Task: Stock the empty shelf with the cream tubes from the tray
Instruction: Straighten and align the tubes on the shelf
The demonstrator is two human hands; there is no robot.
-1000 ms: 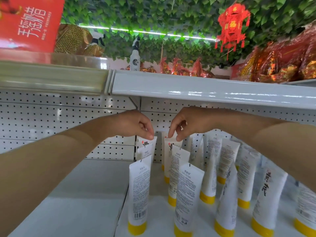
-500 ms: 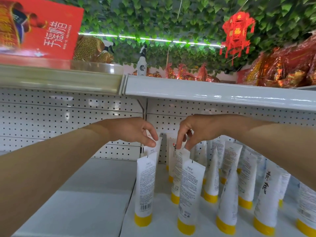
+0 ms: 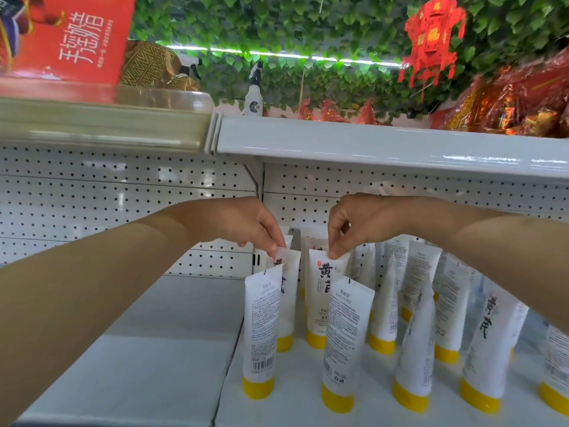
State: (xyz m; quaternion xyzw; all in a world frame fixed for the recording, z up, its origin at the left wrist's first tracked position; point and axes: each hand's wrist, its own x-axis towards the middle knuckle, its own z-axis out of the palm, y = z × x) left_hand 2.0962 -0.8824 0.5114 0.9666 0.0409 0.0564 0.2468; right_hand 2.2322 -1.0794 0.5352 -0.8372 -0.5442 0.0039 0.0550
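Observation:
Several white cream tubes with yellow caps stand cap-down on the white shelf point(image 3: 295, 405). My left hand point(image 3: 246, 226) pinches the crimped top of one tube point(image 3: 289, 291) in the second row. My right hand point(image 3: 357, 223) pinches the top of the neighbouring tube point(image 3: 320, 291), whose black characters face me. Two more tubes stand in front of these: one at the left point(image 3: 261, 328), one at the right point(image 3: 345, 340). The tray is not in view.
A bare white shelf section point(image 3: 147, 349) lies to the left, with pegboard point(image 3: 123, 204) behind it. The upper shelf edge point(image 3: 385, 146) hangs just above my hands and carries a spray bottle point(image 3: 254, 90), a red box point(image 3: 67, 38) and red packets point(image 3: 523, 103).
Both hands have drawn slightly nearer while pinching the tube tops. The right-hand tube now shows its printed front. The camera has tilted a little.

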